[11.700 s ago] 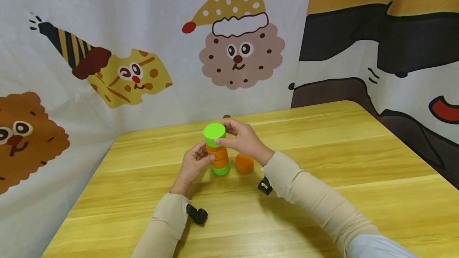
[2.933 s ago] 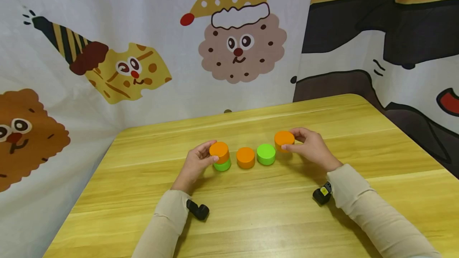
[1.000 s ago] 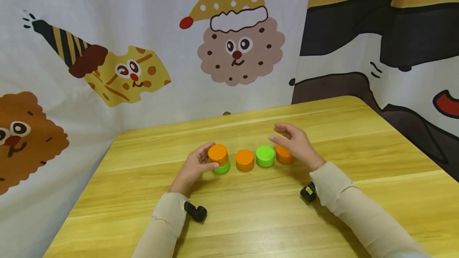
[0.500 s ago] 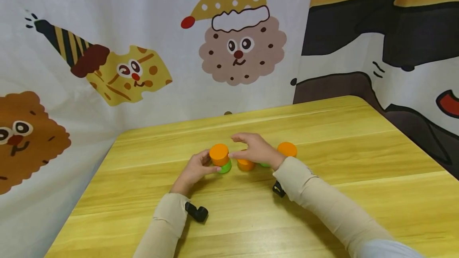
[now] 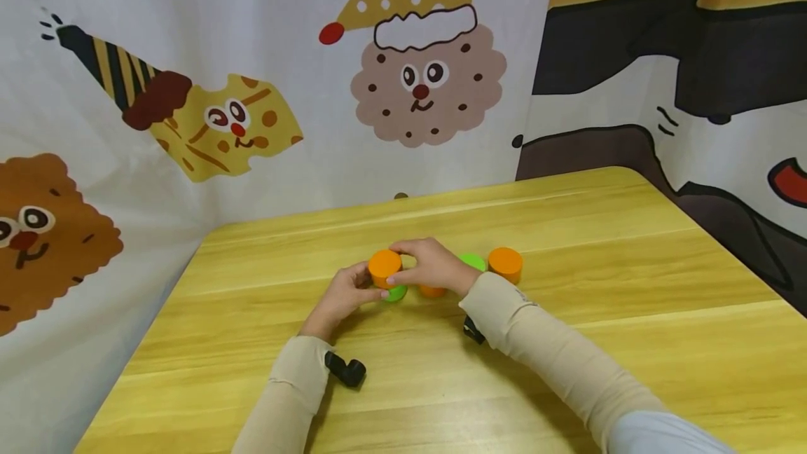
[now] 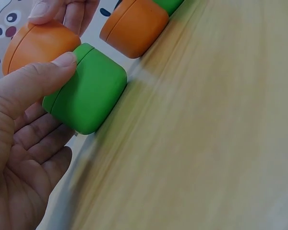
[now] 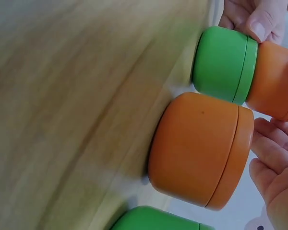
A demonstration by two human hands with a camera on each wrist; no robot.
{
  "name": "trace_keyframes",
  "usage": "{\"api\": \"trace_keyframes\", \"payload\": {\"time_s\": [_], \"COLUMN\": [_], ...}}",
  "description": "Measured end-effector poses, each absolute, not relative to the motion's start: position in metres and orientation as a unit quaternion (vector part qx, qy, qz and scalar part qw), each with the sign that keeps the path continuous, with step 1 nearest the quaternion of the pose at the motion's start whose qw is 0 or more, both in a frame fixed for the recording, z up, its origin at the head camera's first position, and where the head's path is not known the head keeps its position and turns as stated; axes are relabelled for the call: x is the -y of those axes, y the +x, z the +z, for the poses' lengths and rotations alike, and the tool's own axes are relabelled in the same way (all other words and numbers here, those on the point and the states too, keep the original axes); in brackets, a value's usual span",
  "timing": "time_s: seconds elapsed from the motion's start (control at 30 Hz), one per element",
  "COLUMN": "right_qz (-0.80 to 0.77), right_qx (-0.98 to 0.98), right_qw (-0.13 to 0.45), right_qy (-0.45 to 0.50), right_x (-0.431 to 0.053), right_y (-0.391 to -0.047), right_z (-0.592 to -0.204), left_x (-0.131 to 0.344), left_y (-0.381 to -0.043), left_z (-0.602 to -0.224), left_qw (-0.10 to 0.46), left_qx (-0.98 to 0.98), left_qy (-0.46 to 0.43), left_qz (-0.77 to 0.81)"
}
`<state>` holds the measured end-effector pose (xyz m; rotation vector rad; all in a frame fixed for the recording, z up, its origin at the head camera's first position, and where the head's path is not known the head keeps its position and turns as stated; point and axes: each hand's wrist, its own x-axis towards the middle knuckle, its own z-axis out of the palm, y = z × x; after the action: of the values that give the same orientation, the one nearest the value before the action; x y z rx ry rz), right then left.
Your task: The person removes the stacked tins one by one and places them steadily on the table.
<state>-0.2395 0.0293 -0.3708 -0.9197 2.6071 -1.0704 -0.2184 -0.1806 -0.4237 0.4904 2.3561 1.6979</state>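
A small orange lidded round container sits on top of a green one, in the head view at the table's middle. My left hand holds the green container, its thumb across the front near the lid in the left wrist view and its fingers behind. From the right, my right hand grips the upper orange container between thumb and fingers. The right wrist view shows that orange container touching the green lid. Beneath my right forearm stands another orange container, partly hidden.
To the right stand a second green container, half covered by my right wrist, and a third orange one. All rest on the wooden table. A printed cloth hangs behind the table's back edge.
Earlier a tall stack stood in my hands; its upper containers now stand in a row at the right. My right hand let go of the far right orange container, moved left and took hold of the upper orange one.
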Motion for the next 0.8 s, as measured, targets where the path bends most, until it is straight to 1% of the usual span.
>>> {"api": "trace_keyframes", "payload": {"time_s": [0.37, 0.57, 0.8], "right_qz": [-0.378, -0.396, -0.436], "right_qx": [-0.867, -0.862, -0.848], "right_qw": [0.083, 0.079, 0.045], "right_qy": [-0.313, -0.306, -0.298], "right_x": [-0.029, -0.03, -0.032], "right_y": [-0.241, -0.238, -0.236], "right_z": [-0.374, -0.375, -0.364], "left_x": [0.18, 0.179, 0.179], "left_y": [-0.22, -0.218, -0.218], "left_z": [-0.425, -0.424, -0.423], "left_qw": [0.098, 0.102, 0.106], "left_qx": [-0.796, -0.801, -0.8], "left_qy": [0.159, 0.142, 0.141], "left_qz": [0.576, 0.573, 0.574]}}
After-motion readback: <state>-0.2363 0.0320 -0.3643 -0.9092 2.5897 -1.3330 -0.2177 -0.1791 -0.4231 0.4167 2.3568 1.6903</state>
